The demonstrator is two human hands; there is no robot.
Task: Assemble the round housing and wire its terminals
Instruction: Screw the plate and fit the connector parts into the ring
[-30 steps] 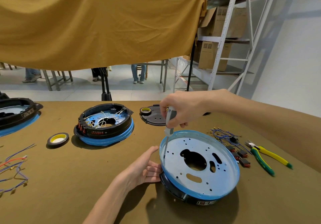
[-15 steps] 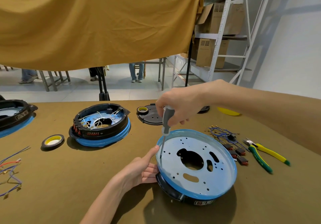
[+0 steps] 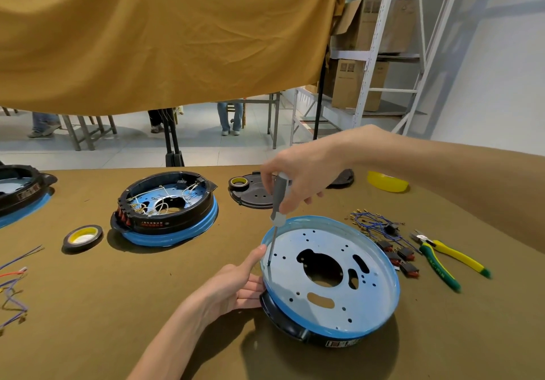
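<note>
Nearest the camera, the left hand (image 3: 233, 286) is laid against the left side of the round housing (image 3: 330, 279), thumb raised along the blue rim, fingers lying fairly straight against the black base beneath. Nothing is clasped here; the housing is simply braced. The housing sits on the brown table (image 3: 88, 306) at centre right, its pale perforated metal plate facing up inside the blue-edged rim. It is judged to be rigid and fairly light: thin sheet metal on a plastic shell, likely to skid or spin on the cloth if pressed off-centre, so the rim and the black base are the sensible places for it to be steadied.

Above it, the screwdriver (image 3: 277, 202) is gripped by the right hand (image 3: 303, 173), fingers curled round the grey handle from the top, wrist arched high, forearm reaching in from the right. The shaft is held nearly upright, and its tip is set down at a hole near the plate's left edge, just beside the left thumb. Whether a screw is seated there cannot be told.

To the right, blue wires with terminals (image 3: 374, 223) and the pliers (image 3: 442, 258) are laid ready. Farther back, a wired housing (image 3: 165, 208) is seen.
</note>
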